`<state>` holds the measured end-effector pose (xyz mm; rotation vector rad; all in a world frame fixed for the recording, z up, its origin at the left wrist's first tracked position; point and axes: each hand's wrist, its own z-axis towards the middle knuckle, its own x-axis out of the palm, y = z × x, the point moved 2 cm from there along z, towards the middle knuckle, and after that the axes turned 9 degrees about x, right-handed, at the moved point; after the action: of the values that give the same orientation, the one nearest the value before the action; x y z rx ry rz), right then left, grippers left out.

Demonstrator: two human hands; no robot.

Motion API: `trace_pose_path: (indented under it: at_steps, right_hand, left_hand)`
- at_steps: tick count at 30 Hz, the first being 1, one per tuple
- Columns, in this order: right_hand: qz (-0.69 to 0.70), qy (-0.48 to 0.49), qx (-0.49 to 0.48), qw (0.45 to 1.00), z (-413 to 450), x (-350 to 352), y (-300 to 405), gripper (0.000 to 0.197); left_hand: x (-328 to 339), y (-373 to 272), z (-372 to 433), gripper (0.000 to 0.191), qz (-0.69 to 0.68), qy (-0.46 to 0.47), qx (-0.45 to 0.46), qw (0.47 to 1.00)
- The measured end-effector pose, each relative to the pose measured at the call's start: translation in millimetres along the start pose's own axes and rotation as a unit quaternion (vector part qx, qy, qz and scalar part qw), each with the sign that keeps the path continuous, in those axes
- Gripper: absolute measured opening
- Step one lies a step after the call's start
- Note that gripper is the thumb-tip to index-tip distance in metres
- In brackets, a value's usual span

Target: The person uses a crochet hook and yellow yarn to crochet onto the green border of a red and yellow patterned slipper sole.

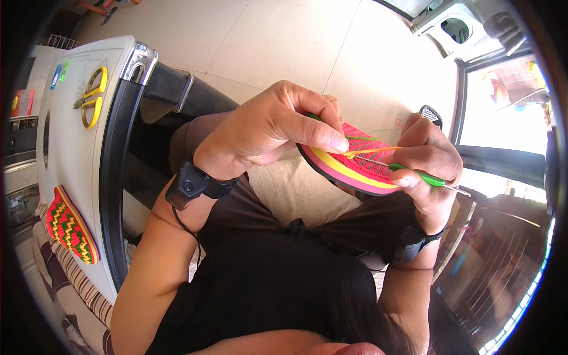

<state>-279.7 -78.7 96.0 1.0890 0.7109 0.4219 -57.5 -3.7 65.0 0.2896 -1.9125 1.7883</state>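
My left hand [284,128] grips a layered shoe sole [355,171] with black, pink and yellow edges and a red, dark-flecked top. Its thumb presses near the sole's edge, beside a loop of orange-yellow yarn [372,151]. In my right hand [428,155] is a crochet hook [428,178] with a green handle. The hook's thin metal shaft points left across the sole, its tip close to my left thumb. That yarn runs taut from the sole to my right fingers. A green strand [361,138] lies over the red top.
To the left stands a white table [91,159] with a dark edge. It bears yellow-handled scissors [92,98], a patterned red, green and yellow knitted piece [71,226] and a small blue item [56,76]. A cabinet with glass [492,266] is at the right.
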Motion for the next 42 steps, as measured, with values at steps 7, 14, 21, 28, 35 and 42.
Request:
trace_pose_path:
  at_steps: [7, 14, 21, 28, 35, 42]
  right_hand:
    - [-0.159, -0.07, -0.158, 0.972, -7.5, 10.2, 6.3, 0.028]
    - [-0.067, -0.048, -0.088, 0.993, -11.8, 14.3, 7.3, 0.027]
    - [-0.128, -0.064, -0.121, 0.982, -12.5, 18.8, 9.5, 0.028]
    - [-0.095, -0.057, -0.129, 0.986, -12.8, 13.7, 5.4, 0.031]
    - [-0.085, -0.02, -0.141, 0.986, -3.9, 8.1, 7.2, 0.034]
    - [0.183, 0.115, 0.03, 0.976, 1.1, 3.7, -17.8, 0.033]
  left_hand:
    - [-2.8, 0.5, -0.1, 0.01, 0.009, -0.026, 0.039, 0.999]
    - [-5.6, -2.6, -0.3, 0.008, 0.053, -0.025, 0.076, 0.995]
    - [-4.5, 1.6, -1.2, 0.009, 0.011, -0.025, 0.053, 0.998]
    - [-5.5, -3.4, 0.7, 0.01, 0.039, -0.003, 0.054, 0.998]
    - [-5.0, -0.8, -2.7, 0.01, -0.001, 0.025, -0.015, 1.0]
    - [-1.5, 1.8, -2.1, 0.01, 0.056, 0.077, -0.021, 0.995]
